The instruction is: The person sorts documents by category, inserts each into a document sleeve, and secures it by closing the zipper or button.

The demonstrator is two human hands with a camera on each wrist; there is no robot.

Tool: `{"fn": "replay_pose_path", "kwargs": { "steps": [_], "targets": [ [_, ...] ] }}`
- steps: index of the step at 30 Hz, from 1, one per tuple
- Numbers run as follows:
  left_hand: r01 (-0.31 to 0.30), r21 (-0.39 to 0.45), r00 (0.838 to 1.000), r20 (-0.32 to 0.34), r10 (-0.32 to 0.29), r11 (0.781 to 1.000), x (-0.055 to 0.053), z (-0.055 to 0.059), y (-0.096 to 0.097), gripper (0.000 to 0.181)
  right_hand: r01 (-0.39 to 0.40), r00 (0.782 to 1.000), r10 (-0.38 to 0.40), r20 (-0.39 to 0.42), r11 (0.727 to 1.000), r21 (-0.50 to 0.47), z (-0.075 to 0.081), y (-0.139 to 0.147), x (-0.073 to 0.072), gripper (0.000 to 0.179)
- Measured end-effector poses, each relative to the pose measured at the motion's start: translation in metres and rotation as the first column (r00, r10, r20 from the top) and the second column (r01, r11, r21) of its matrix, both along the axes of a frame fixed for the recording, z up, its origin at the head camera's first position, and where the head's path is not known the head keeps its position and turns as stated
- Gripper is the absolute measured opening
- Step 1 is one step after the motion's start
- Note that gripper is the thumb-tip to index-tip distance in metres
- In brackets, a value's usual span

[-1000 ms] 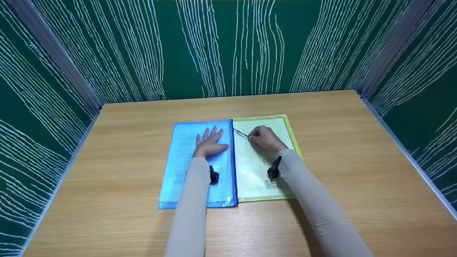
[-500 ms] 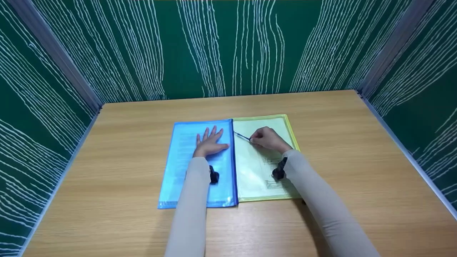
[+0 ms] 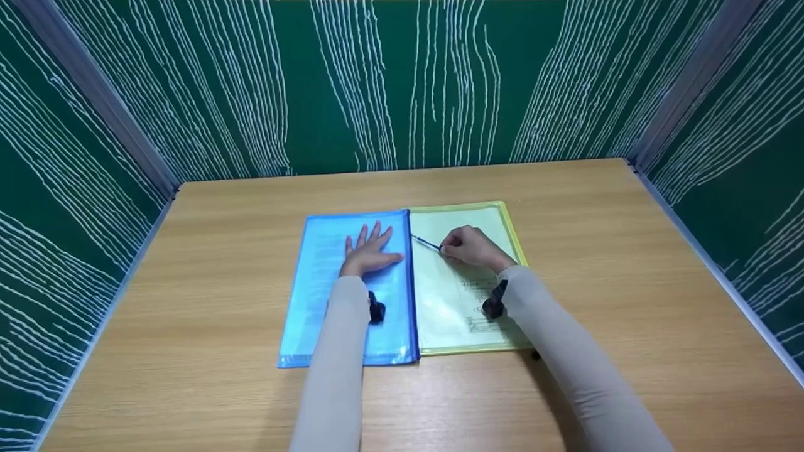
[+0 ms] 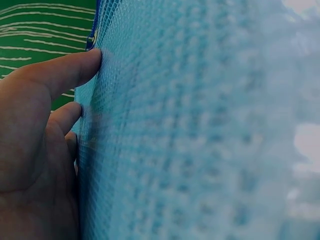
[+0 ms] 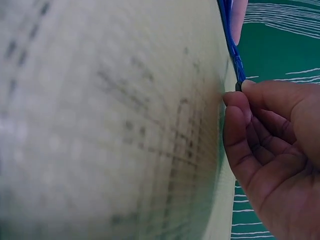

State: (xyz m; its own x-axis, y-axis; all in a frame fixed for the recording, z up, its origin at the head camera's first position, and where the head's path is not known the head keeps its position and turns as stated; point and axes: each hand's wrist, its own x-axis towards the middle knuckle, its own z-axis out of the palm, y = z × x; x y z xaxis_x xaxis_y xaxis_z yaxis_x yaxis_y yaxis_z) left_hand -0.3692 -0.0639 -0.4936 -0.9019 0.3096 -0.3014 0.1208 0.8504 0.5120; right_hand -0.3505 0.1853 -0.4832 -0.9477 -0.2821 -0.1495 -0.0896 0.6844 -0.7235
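A blue mesh zip folder (image 3: 389,339) holding a printed sheet lies on the table, its dark blue zip edge (image 3: 412,295) to the right. My left hand (image 3: 369,252) rests on it with spread fingers; the left wrist view shows the thumb (image 4: 75,67) against the mesh (image 4: 175,125). My right hand (image 3: 470,246) is over a yellow-edged folder (image 3: 446,336), pinching the end of a thin blue zip pull cord (image 3: 426,242) stretched from the zip edge. In the right wrist view, thumb and index finger hold the cord's dark tip (image 5: 239,86). The slider itself is too small to make out.
The yellow-edged folder lies against the blue folder's right side, partly beneath my right forearm. Both lie mid-table on the wooden top (image 3: 220,301). Green walls (image 3: 427,81) with white wavy lines enclose the back and sides.
My right hand has moved a little toward me and to the right, with the pull cord's end at the zip edge sliding nearer too. The left hand and both folders have stayed put.
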Motion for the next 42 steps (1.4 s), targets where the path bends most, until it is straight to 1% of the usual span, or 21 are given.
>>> {"fn": "replay_pose_path", "kwargs": {
  "steps": [4, 9, 12, 17, 21, 25, 31, 39, 42],
  "targets": [
    [-0.004, 0.016, 1.000, 0.003, 0.004, 1.000, 0.001, 0.001, 0.001, 0.080, -0.012, 1.000, 0.012, 0.002, 1.000, 0.017, 0.000, 0.001, 0.000, 0.017],
    [-0.004, 0.021, 1.000, -0.008, 0.004, 1.000, 0.001, 0.001, 0.000, 0.079, -0.003, 1.000, 0.003, 0.023, 1.000, 0.020, 0.000, 0.001, 0.001, 0.016],
    [0.000, 0.020, 1.000, -0.013, 0.001, 1.000, 0.001, 0.001, 0.000, 0.080, -0.020, 1.000, 0.020, 0.010, 1.000, 0.019, 0.001, 0.001, 0.002, 0.017],
    [-0.002, 0.021, 1.000, -0.005, 0.002, 1.000, 0.000, 0.001, 0.000, 0.081, -0.056, 0.998, 0.057, -0.035, 0.998, 0.026, 0.001, 0.001, 0.005, 0.018],
    [-0.011, 0.021, 1.000, 0.004, 0.011, 1.000, 0.001, 0.001, 0.000, 0.080, -0.056, 0.997, 0.058, -0.049, 0.998, 0.039, 0.001, 0.001, 0.007, 0.018],
    [-0.012, 0.017, 1.000, -0.001, 0.012, 1.000, 0.001, 0.002, 0.000, 0.080, -0.064, 0.995, 0.068, -0.067, 0.996, 0.061, 0.001, 0.000, 0.009, 0.018],
    [-0.002, 0.015, 1.000, -0.007, 0.002, 1.000, 0.001, 0.002, 0.001, 0.080, -0.059, 0.996, 0.063, -0.065, 0.996, 0.064, 0.001, 0.000, 0.011, 0.017],
    [-0.011, 0.006, 1.000, -0.002, 0.011, 1.000, 0.001, 0.002, 0.001, 0.080, -0.083, 0.995, 0.086, -0.059, 0.995, 0.050, 0.000, -0.001, 0.015, 0.016],
    [-0.009, 0.001, 1.000, -0.006, 0.009, 1.000, 0.001, 0.002, 0.001, 0.080, -0.089, 0.993, 0.092, -0.069, 0.995, 0.049, -0.001, -0.001, 0.016, 0.017]
  ]
}}
